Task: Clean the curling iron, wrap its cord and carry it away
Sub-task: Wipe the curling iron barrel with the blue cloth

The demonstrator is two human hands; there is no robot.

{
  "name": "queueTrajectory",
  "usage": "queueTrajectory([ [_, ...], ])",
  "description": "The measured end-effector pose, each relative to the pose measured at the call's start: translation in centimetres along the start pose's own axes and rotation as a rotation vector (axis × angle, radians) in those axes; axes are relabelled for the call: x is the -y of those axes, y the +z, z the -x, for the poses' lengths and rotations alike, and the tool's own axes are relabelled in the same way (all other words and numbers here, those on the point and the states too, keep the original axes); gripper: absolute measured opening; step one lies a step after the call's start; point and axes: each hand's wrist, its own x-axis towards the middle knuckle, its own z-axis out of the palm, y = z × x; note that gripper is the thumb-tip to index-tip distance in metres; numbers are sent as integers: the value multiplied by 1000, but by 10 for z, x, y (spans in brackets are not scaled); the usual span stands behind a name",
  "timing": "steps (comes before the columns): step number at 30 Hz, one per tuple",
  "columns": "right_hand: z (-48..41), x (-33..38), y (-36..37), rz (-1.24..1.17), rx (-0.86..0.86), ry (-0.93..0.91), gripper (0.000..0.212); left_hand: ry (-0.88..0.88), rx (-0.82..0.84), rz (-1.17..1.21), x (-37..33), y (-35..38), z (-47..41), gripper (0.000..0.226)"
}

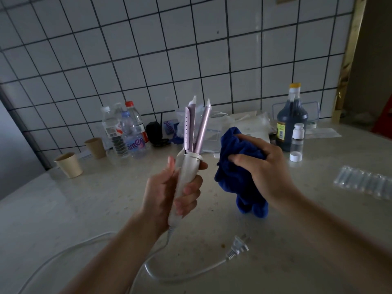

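Observation:
My left hand (169,189) grips the white handle of the curling iron (192,143) and holds it upright above the counter. Its pink barrels are spread apart and point up. A bunched blue cloth (237,166) hangs just to the right of the iron, held in my right hand (261,166), apart from the barrels. The white cord (182,274) runs from the handle's bottom in loose loops over the counter, ending in a plug (238,247) that lies unplugged near the front.
Along the tiled wall stand two paper cups (70,165), several water bottles (125,130), a dark sauce bottle (291,117) and a small white-capped vial (297,141). A strip of clear ampoules (364,183) lies at the right. The pale counter (84,209) spreads below my hands.

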Motion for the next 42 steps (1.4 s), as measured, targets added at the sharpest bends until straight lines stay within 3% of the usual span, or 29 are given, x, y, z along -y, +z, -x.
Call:
queueTrajectory([
  [8, -5, 18, -14, -130, -101, -142, 34, -62, -171, -430, 10, 6, -1, 68],
  [10, -9, 22, -18, -34, -84, -173, 30, -48, -188, -593, 9, 9, 0, 72],
  [12, -13, 22, -21, 112, -25, -168, 24, -19, -204, -695, 6, 13, 1, 71],
  [18, -16, 13, -21, 298, 311, 47, 32, 3, -283, -812, 4, 19, 2, 68],
  [21, -12, 7, -10, 305, 455, 146, 34, 0, -359, -857, 11, 16, 3, 61],
  [24, -10, 2, -8, 263, 481, 162, 33, -13, -397, -863, 16, 13, 3, 59],
  [34, -1, 1, 2, 354, 267, -38, 37, 32, -317, -795, 8, 10, -1, 49],
  [39, -11, 7, -16, 271, 67, -14, 35, -2, -311, -810, 8, 17, 1, 62],
  [42, -17, 11, -25, 230, 72, -4, 35, -16, -309, -836, 7, 21, 3, 74],
])
